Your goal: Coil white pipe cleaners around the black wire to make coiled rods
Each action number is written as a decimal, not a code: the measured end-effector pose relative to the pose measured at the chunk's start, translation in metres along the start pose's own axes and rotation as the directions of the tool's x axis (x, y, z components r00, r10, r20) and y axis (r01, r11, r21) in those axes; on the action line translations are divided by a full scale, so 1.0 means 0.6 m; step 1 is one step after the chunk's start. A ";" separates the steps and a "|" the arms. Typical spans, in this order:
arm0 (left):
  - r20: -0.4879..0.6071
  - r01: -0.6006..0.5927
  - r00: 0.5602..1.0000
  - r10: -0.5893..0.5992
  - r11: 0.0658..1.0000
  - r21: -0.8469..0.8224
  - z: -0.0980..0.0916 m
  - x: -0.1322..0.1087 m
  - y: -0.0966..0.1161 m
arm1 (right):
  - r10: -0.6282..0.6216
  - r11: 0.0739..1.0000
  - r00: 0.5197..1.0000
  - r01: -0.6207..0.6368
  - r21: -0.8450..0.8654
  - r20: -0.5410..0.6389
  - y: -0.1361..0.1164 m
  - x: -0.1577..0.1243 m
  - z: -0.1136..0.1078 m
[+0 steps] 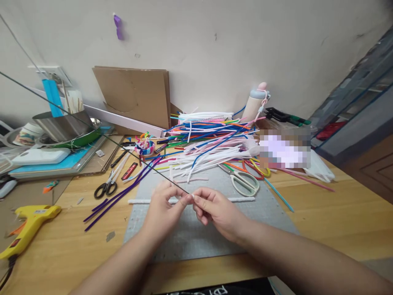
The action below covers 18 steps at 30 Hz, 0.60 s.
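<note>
My left hand (167, 209) and my right hand (215, 209) meet over the grey cutting mat (181, 241), thumbs and fingertips pinched together. Between them is the near end of a long, thin, dark green wire (138, 157), which slants up past the left edge of the view. A small whitish bit shows at the fingertips, too small to make out. Behind both hands a white pipe cleaner (242, 199) lies straight across the mat, partly hidden by them.
Loose pipe cleaners (211, 139) heap at the back. Light-handled scissors (245, 183) lie right, black-handled scissors (106, 189) and purple pipe cleaners (123, 192) left. A yellow glue gun (30, 223) rests far left. Cardboard (135, 96) leans on the wall beside a metal pot (66, 126); a bottle (255, 104) stands right.
</note>
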<state>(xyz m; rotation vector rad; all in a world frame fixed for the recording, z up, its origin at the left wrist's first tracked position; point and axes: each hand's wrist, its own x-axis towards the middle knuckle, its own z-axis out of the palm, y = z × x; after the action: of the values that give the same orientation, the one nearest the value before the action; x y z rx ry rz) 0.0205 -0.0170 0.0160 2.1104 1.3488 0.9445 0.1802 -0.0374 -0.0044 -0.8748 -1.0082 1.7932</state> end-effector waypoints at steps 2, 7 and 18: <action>0.034 0.022 0.999 -0.021 0.999 -0.042 0.001 -0.002 -0.002 | -0.031 0.999 0.998 0.030 -0.024 -0.054 0.004 -0.001 0.004; -0.024 -0.095 0.995 0.095 0.995 -0.011 -0.003 -0.008 -0.005 | -0.087 0.996 0.989 0.085 -0.021 -0.118 0.011 0.006 0.001; -0.028 -0.296 0.955 0.295 0.954 -0.040 0.007 -0.031 -0.006 | -0.087 0.991 0.984 0.071 -0.111 -0.154 0.024 0.016 -0.004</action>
<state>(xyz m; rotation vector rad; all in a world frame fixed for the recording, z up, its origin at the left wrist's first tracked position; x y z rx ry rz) 0.0162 -0.0323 0.0050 2.3159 1.0267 1.1060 0.1736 -0.0321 -0.0200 -1.0117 -1.0274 1.5891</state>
